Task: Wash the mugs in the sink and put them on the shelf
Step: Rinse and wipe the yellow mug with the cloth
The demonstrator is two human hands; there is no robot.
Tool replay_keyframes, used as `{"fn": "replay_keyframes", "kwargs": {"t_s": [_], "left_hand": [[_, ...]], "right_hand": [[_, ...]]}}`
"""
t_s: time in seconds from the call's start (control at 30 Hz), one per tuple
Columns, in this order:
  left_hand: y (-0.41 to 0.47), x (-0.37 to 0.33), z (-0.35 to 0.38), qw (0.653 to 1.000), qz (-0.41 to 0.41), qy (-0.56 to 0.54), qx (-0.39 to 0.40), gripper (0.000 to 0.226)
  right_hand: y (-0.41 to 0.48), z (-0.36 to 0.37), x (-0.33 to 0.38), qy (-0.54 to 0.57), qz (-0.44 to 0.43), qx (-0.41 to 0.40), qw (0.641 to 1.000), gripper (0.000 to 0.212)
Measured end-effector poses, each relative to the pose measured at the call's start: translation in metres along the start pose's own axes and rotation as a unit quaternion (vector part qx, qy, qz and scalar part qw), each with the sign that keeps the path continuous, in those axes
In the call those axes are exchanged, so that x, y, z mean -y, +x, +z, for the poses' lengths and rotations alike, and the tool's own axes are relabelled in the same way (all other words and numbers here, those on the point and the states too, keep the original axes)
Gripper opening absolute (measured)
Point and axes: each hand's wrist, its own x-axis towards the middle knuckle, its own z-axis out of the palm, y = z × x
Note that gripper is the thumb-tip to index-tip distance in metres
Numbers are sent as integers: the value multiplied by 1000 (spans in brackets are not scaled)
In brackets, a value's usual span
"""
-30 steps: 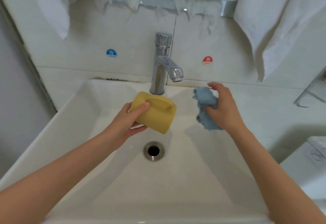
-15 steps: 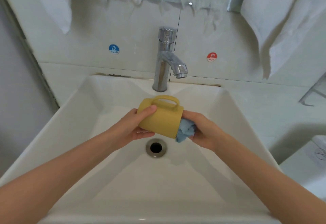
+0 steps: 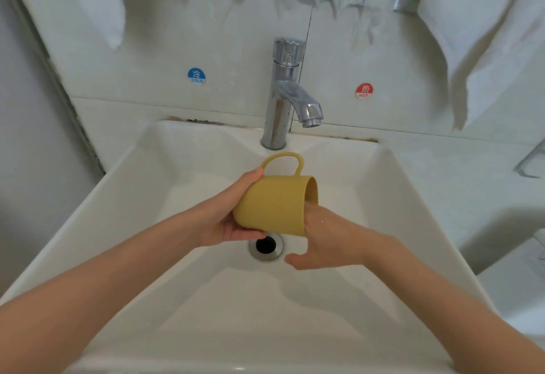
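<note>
The left hand [image 3: 224, 220] grips the base of a yellow mug [image 3: 274, 205] lying sideways at mid-frame above the sink [image 3: 147, 196] drain [image 3: 265, 245], its mouth facing right toward the right hand [image 3: 333, 238], whose fingers are hidden inside, their curl impossible to tell.

The mug [image 3: 272, 205] is plain mustard yellow, the sink [image 3: 141, 226] white, the tap [image 3: 284, 93] shiny chrome. White towels [image 3: 483, 28] hang at twelve o'clock. One round wall sticker [image 3: 196, 76] is blue, the other sticker [image 3: 364, 91] red.
</note>
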Motion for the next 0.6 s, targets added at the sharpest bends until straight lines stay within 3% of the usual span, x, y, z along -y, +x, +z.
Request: {"fn": "replay_keyframes", "kwargs": {"t_s": [0.13, 0.23, 0.3, 0.4, 0.53, 0.57, 0.6], "left_hand": [[1, 0, 1, 1000, 16, 6, 10, 48], [2, 3, 2, 998, 50, 29, 25, 50], [1, 4, 2, 996, 78, 40, 28, 57], [1, 5, -2, 990, 129, 33, 36, 62], [5, 4, -8, 962, 260, 69, 48, 59], [4, 4, -8, 948, 294, 112, 49, 63], [4, 3, -8, 933, 322, 153, 52, 67]], "right_hand": [[1, 1, 3, -62, 19, -28, 997, 63], [3, 5, 2, 77, 56, -35, 995, 68], [1, 1, -3, 232, 96, -21, 968, 67], [-2, -10, -10, 449, 110, 4, 887, 50], [-3, -11, -27, 711, 117, -55, 692, 64], [-4, -11, -26, 730, 124, -67, 668, 67], [-4, -12, -26, 729, 134, -74, 667, 67]]}}
